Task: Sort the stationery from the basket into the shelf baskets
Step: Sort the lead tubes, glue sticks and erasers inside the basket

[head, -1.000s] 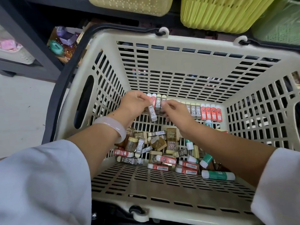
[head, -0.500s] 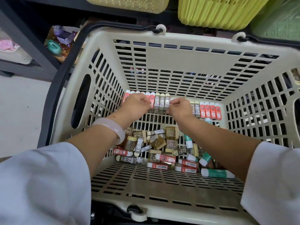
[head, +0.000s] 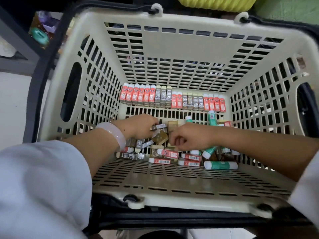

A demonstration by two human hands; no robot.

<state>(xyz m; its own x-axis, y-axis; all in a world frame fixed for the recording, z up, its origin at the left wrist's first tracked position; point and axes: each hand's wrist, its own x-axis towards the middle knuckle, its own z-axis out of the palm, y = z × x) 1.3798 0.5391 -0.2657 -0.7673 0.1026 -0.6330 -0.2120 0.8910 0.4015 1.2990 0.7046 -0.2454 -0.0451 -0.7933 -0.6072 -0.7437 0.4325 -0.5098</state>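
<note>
A cream slotted basket fills the view. Red and grey "2B" erasers stand in a neat row against its far wall. A loose pile of erasers, brown blocks and green glue sticks lies on the near part of the floor. My left hand, with a pale bangle on its wrist, reaches into the pile and pinches a grey eraser. Just to its right, my right hand hovers over the pile with fingers curled downward; whatever they hold is hidden.
Yellow-green shelf baskets and a darker green one sit above the far rim. A dark shelf frame with small colourful items stands at the left. The basket's black handle runs along its left side.
Both hands have come down from the standing row at the far wall to the loose pile. The row now shows in full, and the camera tilted downward.
</note>
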